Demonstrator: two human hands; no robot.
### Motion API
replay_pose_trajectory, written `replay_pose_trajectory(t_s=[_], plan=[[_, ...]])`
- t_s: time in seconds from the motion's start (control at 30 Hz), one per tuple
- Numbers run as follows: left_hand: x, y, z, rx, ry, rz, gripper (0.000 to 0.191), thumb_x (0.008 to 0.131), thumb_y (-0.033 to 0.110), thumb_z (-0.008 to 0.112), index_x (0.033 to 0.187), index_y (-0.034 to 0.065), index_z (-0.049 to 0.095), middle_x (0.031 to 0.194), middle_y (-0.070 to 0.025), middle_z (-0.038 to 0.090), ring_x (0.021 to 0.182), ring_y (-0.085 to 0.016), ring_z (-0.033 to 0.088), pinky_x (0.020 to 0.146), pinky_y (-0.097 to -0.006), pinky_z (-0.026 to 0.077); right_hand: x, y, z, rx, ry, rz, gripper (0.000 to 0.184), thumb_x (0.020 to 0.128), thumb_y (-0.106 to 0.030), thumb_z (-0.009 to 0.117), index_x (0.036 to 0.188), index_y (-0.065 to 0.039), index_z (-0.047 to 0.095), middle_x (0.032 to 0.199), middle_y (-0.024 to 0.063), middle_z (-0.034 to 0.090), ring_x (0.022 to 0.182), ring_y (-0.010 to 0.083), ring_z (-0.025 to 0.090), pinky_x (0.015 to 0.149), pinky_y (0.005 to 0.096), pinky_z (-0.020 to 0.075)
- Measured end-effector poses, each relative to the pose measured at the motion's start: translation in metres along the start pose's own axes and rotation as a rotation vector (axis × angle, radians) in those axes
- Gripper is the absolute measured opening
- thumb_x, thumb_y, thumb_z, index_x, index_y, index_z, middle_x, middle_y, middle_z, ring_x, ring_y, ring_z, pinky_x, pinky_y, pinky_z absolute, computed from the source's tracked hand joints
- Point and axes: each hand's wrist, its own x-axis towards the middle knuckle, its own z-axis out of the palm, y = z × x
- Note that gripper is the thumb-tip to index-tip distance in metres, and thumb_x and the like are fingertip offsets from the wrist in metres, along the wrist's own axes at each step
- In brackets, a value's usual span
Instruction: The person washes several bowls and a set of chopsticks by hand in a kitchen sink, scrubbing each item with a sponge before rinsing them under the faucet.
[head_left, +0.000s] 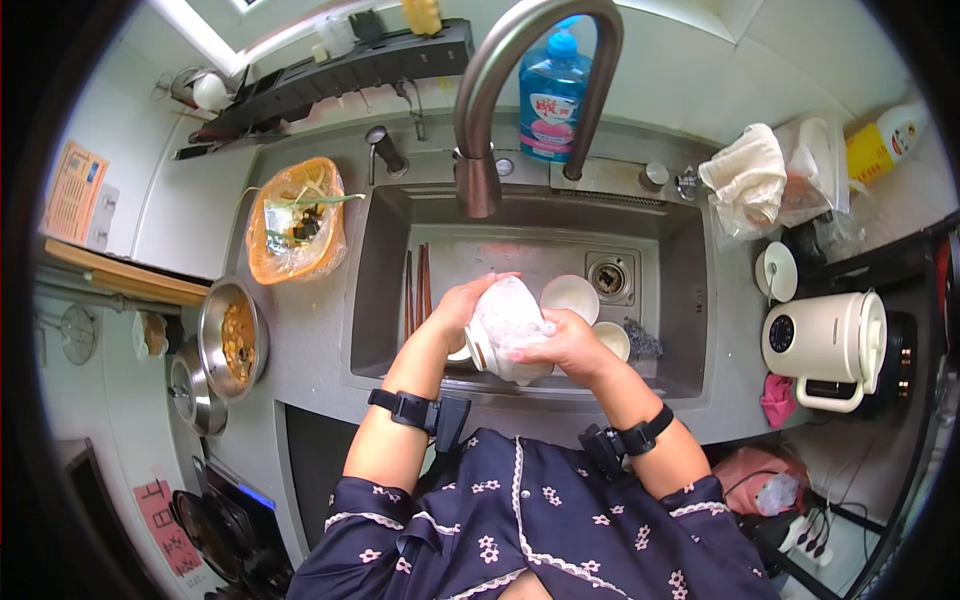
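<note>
Over the sink (679, 300), a tilted white bowl (510, 311) with a thin brown line is held between both hands, coated in suds. My left hand (461, 307) grips its left side, fingers around the far edge. My right hand (566, 345) closes on its right side against a white foamy mass; whether that is cloth or only lather, I cannot tell. Below in the basin are a white bowl (570, 298), a smaller cream bowl (613, 340) and a dark mesh scrubber (643, 339). Several chopsticks (418, 289) lie at the left.
An arched faucet (478, 180) hangs over the basin, before a blue dish soap bottle (555, 97). Left are an orange basket (334, 247) with scraps and a steel bowl (259, 345) of food. Right stand a cream electric appliance (821, 345) and a draped cloth (746, 176).
</note>
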Motion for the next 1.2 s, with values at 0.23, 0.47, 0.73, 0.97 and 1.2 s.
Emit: replay_pose_trajectory(t_s=[0.23, 0.47, 0.73, 0.97, 1.2], plan=[[0.028, -0.041, 0.028, -0.352, 0.306, 0.492, 0.051, 0.095, 0.035, 0.035, 0.133, 0.0013, 0.037, 0.128, -0.012, 0.049, 0.115, -0.027, 0.049, 0.097, -0.0344, 0.039, 0.045, 0.023, -0.016, 0.818, 0.155, -0.263, 0.046, 0.083, -0.011, 0.061, 0.124, 0.001, 0.046, 0.122, 0.0122, 0.054, 0.114, 0.0273, 0.05, 0.101, 0.0405, 0.0371], [0.043, -0.073, 0.005, 0.625, 0.611, 0.782, 0.066, 0.085, 0.031, 0.061, 0.133, -0.0032, 0.031, 0.124, -0.0159, 0.048, 0.112, -0.022, 0.048, 0.097, -0.0327, 0.037, 0.057, 0.04, -0.018, 0.944, 0.317, -0.052, 0.041, 0.085, -0.016, 0.06, 0.121, -0.001, 0.049, 0.121, 0.0122, 0.055, 0.114, 0.0278, 0.05, 0.101, 0.0432, 0.0372], [0.059, -0.111, -0.066, 0.328, 0.578, 0.365, 0.042, 0.095, 0.03, 0.04, 0.116, -0.0034, 0.054, 0.109, -0.0154, 0.06, 0.101, -0.022, 0.057, 0.089, -0.0285, 0.042, 0.077, 0.041, -0.05, 0.666, 0.255, 0.069, 0.04, 0.084, -0.013, 0.06, 0.12, 0.001, 0.049, 0.116, 0.0138, 0.057, 0.108, 0.028, 0.055, 0.099, 0.0428, 0.0398], [0.044, -0.114, -0.089, 0.548, 0.535, 0.18, 0.033, 0.087, 0.02, 0.05, 0.113, 0.0001, 0.056, 0.102, -0.0173, 0.064, 0.095, -0.027, 0.062, 0.084, -0.0324, 0.046, 0.16, 0.058, -0.087, -0.629, 0.241, 0.221, 0.038, 0.074, -0.013, 0.067, 0.108, 0.002, 0.058, 0.104, 0.0168, 0.063, 0.094, 0.0259, 0.062, 0.082, 0.0349, 0.0475], [0.059, -0.096, -0.059, 1.29, 0.406, 0.177, 0.036, 0.08, 0.01, 0.051, 0.115, -0.0004, 0.053, 0.11, -0.021, 0.057, 0.103, -0.034, 0.055, 0.088, -0.0403, 0.045, 0.191, 0.127, -0.112, -1.237, 0.081, -0.167, 0.018, 0.086, -0.016, 0.05, 0.099, -0.004, 0.056, 0.094, 0.0161, 0.056, 0.093, 0.0275, 0.055, 0.079, 0.0346, 0.0429]])
